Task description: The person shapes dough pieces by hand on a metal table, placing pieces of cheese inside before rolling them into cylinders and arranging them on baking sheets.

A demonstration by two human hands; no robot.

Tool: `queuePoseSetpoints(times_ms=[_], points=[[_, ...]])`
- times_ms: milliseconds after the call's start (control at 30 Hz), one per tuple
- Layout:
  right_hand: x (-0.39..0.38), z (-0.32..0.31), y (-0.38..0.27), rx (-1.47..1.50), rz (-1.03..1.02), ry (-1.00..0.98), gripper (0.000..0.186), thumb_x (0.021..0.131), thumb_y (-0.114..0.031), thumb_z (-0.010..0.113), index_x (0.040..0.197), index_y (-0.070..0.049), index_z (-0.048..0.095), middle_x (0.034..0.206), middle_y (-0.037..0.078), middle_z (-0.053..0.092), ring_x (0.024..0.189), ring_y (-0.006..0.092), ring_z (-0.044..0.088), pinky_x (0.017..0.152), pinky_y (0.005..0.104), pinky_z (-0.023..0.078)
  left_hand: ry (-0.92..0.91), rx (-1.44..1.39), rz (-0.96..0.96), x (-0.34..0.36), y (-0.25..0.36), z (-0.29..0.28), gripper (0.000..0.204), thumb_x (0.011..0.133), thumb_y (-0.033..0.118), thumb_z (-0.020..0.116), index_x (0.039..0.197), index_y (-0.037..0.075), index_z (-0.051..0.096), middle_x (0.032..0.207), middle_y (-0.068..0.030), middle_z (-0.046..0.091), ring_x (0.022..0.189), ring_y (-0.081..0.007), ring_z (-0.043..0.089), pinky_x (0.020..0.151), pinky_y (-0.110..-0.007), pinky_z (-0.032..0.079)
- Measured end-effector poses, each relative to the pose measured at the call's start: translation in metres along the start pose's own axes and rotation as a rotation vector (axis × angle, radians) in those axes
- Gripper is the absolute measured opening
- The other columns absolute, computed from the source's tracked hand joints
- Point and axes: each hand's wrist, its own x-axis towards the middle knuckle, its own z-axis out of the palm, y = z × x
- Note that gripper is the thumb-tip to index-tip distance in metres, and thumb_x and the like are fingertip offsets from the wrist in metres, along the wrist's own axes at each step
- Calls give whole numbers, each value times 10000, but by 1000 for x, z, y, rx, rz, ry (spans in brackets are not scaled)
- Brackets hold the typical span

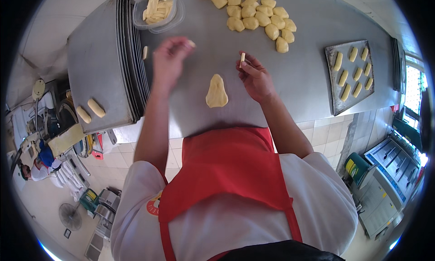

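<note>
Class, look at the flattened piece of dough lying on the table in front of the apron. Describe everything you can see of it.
The flattened dough is pale yellow, soft-looking and roughly pear-shaped, its narrow end pointing away from the person and its broad end toward the red apron. Its surface looks uneven, with shallow dents. It lies uncovered on the grey, metal-looking table, which is all that touches it; the left hand and right hand are both clear of it.

Daylight at the right-hand window glares nearly white, while the bench is moderately lit, with soft shadows and a pale sheen; the left hand's fingers blur, straight edges bow, and black vignetting fills the corners
</note>
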Motion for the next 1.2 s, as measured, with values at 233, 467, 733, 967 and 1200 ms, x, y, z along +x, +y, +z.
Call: queuePoseSetpoints(times_ms=[233,467,733,967,1200], points=[[-18,3,53,-497,-85,76,329,1021,-74,736,1319,23,637,1113,106,725,1023,214,765,821,331,623,-57,228,12,-98,-109,33,141,969,110,795,1070,14,768,1001,-96,782,900,-209,767,814,-344,606],[-15,11,76,-1114,-263,178,296,937,-160,808,1175,-2,730,1036,154,756,932,256,787,811,377,624,28,602,461,-98,-127,31,177,917,145,817,1063,49,791,1003,-138,768,945,-349,710,837,-431,576],[-12,9,86,-1526,-703,165,265,880,-225,841,1122,-121,807,1206,90,713,1085,331,685,943,449,573,19,824,513,-100,-121,26,307,907,163,797,1206,101,767,1235,-86,724,1160,-334,657,1054,-496,476],[-25,-19,77,-1683,-700,-274,361,867,-235,825,1228,-220,808,1368,48,639,1239,324,592,1062,449,483,-308,880,497,-101,-128,6,324,905,242,798,1211,142,767,1354,-39,682,1346,-290,588,1255,-616,261],[-25,-10,77,-1878,-895,-130,477,868,-398,842,1312,-237,772,1523,44,590,1442,318,492,1210,544,343,-135,1060,660,-108,-129,5,373,927,325,787,1261,158,771,1495,-4,656,1474,-234,539,1296,-702,76]])
